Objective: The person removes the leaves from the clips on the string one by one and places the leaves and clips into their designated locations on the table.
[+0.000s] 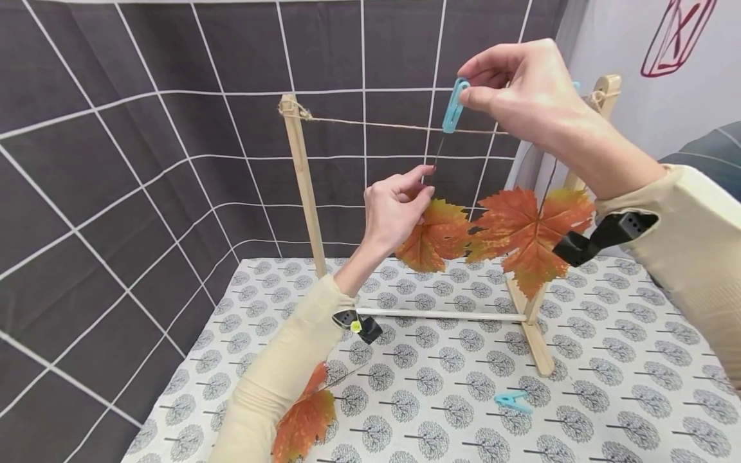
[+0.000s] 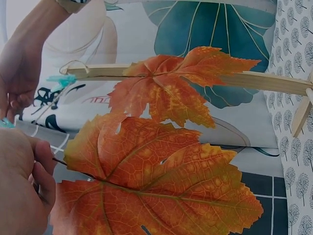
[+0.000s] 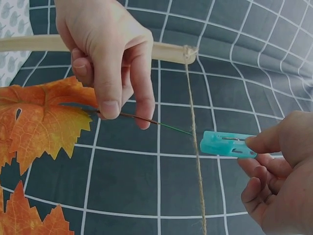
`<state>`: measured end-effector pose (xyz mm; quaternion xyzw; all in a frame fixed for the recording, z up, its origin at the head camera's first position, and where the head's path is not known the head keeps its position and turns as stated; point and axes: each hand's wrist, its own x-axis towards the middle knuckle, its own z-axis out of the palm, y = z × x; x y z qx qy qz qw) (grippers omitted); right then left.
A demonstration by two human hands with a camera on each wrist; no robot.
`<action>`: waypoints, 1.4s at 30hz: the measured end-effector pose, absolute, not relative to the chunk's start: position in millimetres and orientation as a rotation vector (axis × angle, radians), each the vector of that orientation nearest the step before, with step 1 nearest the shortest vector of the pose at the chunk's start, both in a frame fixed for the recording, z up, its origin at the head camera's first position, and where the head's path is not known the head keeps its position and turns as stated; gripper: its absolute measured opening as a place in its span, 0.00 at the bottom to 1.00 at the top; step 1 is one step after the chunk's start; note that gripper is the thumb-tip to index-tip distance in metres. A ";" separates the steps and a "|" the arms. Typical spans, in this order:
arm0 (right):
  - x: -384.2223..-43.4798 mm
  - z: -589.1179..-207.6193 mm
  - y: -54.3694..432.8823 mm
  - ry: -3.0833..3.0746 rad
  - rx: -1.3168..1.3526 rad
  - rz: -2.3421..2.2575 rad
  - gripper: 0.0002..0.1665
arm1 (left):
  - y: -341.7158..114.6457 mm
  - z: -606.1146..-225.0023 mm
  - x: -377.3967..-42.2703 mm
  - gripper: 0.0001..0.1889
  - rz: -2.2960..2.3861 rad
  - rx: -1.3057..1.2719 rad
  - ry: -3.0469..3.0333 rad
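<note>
My right hand [image 1: 523, 83] pinches a light-blue clothespin [image 1: 455, 106] between thumb and fingers, its lower end right at the twine line [image 1: 376, 123]. Below it, my left hand [image 1: 396, 206] holds the thin stem [image 3: 139, 118] of an orange-yellow maple leaf [image 2: 161, 191]. The stem runs up to the twine, and in the right wrist view its green tip stops by the clothespin's nose. Beside it a second maple leaf [image 1: 529, 225] hangs by its stem from the line. Another clothespin [image 2: 62, 82] is near the line's post end, partly hidden in the head view by my right hand.
The twine is tied between two wooden posts [image 1: 303, 186], joined low down by a white rod [image 1: 440, 314]. On the tree-patterned tablecloth [image 1: 417, 411] lie a loose blue clothespin [image 1: 514, 402] and another orange leaf [image 1: 303, 421], partly behind my left sleeve. A dark gridded curtain [image 1: 243, 128] hangs behind.
</note>
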<state>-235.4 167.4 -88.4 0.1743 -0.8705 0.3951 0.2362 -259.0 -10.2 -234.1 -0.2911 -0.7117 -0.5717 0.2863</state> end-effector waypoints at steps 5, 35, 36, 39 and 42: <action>-234.2 -88.3 170.4 -2.383 0.482 1.121 0.16 | -12.8 -235.9 -258.3 0.14 -1.546 -0.790 -1.902; -221.3 -100.5 186.8 -2.385 0.475 1.223 0.18 | -50.8 -257.4 -246.4 0.15 -1.506 -0.708 -1.998; -220.7 -101.1 187.6 -2.382 0.476 1.229 0.17 | -51.7 -257.8 -245.7 0.15 -1.510 -0.707 -2.000; -218.9 -103.0 190.0 -2.381 0.470 1.232 0.17 | -54.4 -258.9 -243.9 0.15 -1.521 -0.705 -2.002; -217.3 -104.8 193.2 -2.373 0.467 1.251 0.17 | -57.0 -260.3 -242.4 0.15 -1.518 -0.704 -2.009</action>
